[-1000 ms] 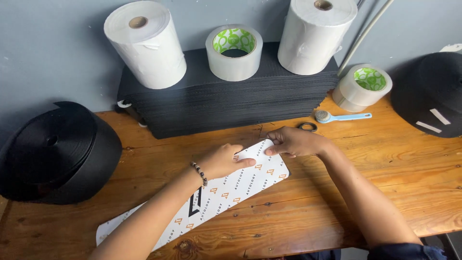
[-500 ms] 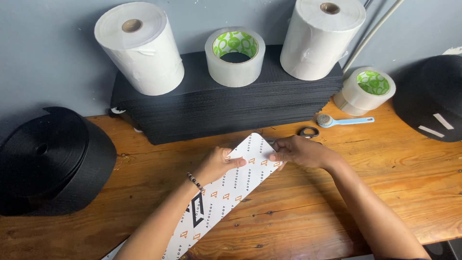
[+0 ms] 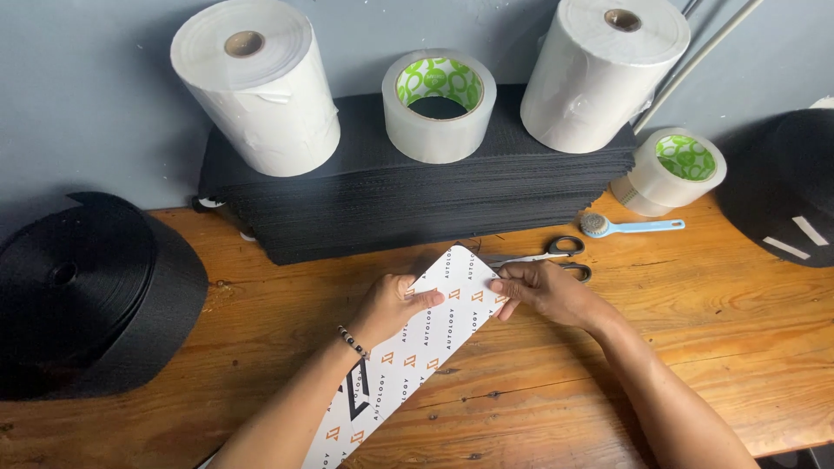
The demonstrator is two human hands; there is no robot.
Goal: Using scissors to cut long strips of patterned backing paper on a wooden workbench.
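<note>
A long white card strip [image 3: 408, 356] with small orange marks and a black emblem lies slanted on the wooden table [image 3: 678, 330]. My left hand [image 3: 389, 306] pinches the strip's left edge near its rounded top end. On the other side, my right hand [image 3: 546, 292] grips the right edge at the same height. Both thumbs rest on the printed face. A beaded bracelet sits on my left wrist.
A stack of black sheets [image 3: 417, 187] stands behind the strip, carrying two white paper rolls [image 3: 256, 82] [image 3: 599, 69] and a tape roll [image 3: 439, 104]. Scissors [image 3: 556, 254] lie beside my right hand. Another tape roll [image 3: 678, 169], a blue brush [image 3: 625, 227] and black webbing rolls [image 3: 82, 295] flank it.
The strip has turned steeper, with its top end pushed away toward the black stack. Both hands stayed on it and shifted with it.
</note>
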